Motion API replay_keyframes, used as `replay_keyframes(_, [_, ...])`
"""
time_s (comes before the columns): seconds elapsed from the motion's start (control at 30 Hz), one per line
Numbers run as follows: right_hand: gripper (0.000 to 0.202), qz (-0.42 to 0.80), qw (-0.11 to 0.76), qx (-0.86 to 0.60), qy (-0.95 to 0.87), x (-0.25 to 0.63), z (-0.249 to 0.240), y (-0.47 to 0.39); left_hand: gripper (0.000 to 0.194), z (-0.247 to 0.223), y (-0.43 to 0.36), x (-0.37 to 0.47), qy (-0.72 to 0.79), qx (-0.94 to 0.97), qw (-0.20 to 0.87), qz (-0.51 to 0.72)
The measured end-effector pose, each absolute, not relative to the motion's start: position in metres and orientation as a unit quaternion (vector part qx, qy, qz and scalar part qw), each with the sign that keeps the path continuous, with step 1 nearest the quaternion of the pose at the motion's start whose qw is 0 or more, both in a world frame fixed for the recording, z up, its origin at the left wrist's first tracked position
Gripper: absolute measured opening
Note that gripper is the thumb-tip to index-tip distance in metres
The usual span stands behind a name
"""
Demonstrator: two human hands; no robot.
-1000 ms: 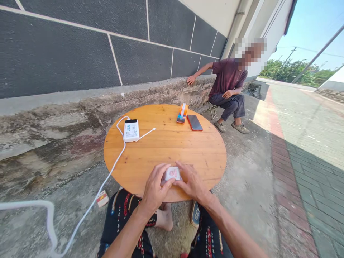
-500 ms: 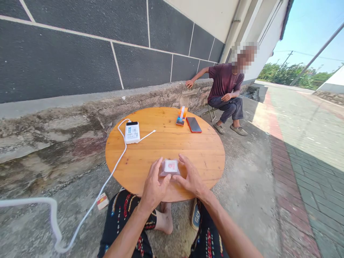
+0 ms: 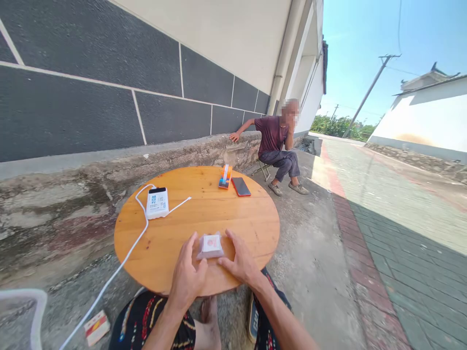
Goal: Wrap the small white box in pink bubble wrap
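Note:
A small wrapped package [image 3: 211,245], whitish with a red print on its top and a clear or pale plastic wrapper, lies on the round wooden table [image 3: 175,182] near its front edge. My left hand [image 3: 189,270] rests just left of it, fingers extended and thumb apart. On the other side is my right hand [image 3: 239,260], its fingers also stretched out, with the thumb near the package's lower right corner. Neither hand grips the package; whether a fingertip brushes it I cannot tell.
A white power bank [image 3: 157,203] with a white cable sits at the table's left. Toward the back are an orange tape roll or dispenser [image 3: 225,177] and a red-edged phone [image 3: 241,186]. A person [image 3: 279,146] sits on a stool beyond, by the wall. A small box [image 3: 97,328] lies on the ground.
The camera view has tilted up and turned right. My hands have spread slightly away from the package. The seated person has raised one hand to the head.

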State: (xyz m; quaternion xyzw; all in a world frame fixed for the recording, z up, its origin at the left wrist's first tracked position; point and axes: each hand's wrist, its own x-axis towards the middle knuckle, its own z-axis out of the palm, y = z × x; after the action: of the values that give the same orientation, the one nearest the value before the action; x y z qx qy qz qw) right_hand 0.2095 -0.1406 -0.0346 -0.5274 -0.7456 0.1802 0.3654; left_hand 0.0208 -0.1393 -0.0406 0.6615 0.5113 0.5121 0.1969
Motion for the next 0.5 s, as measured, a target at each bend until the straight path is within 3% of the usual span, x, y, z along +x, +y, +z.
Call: replay_keyframes(0.5, [0.076,0.184,0.384,-0.505,-0.751,0.2108,-0.0428,-0.1318,0.062,-0.0329,-0.143,0.0229,0.524,0.632,0.2,0.535])
